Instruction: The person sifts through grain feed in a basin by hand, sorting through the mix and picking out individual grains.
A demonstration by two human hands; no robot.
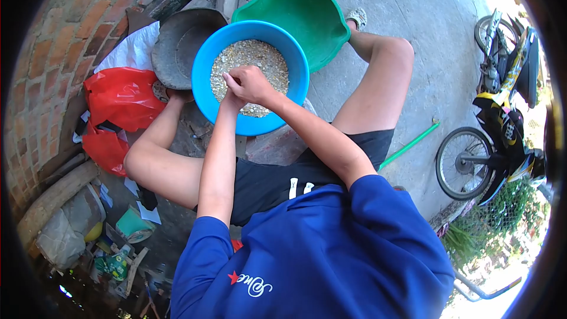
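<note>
A round blue basin [202, 77] stands between my knees, holding a layer of loose tan and pale-yellow grain [248, 53]. Over the near part of this grain, my right hand [255, 85] is closed and pressed against my left hand [234, 100]. The two hands are clasped together, with the right one partly covering the left. Most of the left fingers are hidden, and whatever lies between the palms cannot be seen.
Behind the blue basin are a large green scoop-shaped basin [295, 12] and a dark worn pan [177, 41]. A red plastic bag [121, 100] lies by the brick wall [59, 41]. To the right are a green stick [410, 145] and a motorbike [502, 112].
</note>
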